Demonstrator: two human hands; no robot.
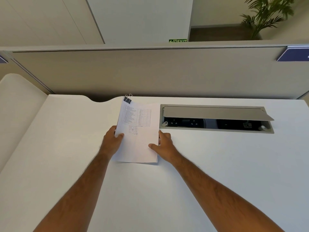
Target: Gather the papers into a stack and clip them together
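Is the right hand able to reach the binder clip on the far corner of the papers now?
Probably yes. The binder clip sits exposed, nothing covering it, but the right hand grips the papers and must first release them.

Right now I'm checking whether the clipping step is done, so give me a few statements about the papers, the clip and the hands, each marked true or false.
1. A black binder clip sits on the far left corner of the paper stack. True.
2. The left hand grips the stack's left edge, thumb on top. True.
3. The right hand rests flat on the desk, away from the stack. False: it holds the stack's right edge.
4. The cable tray lid to the right of the stack is closed flat. False: it is propped open, showing sockets beneath.
5. Loose sheets lie scattered across the desk. False: only the one stack shows.
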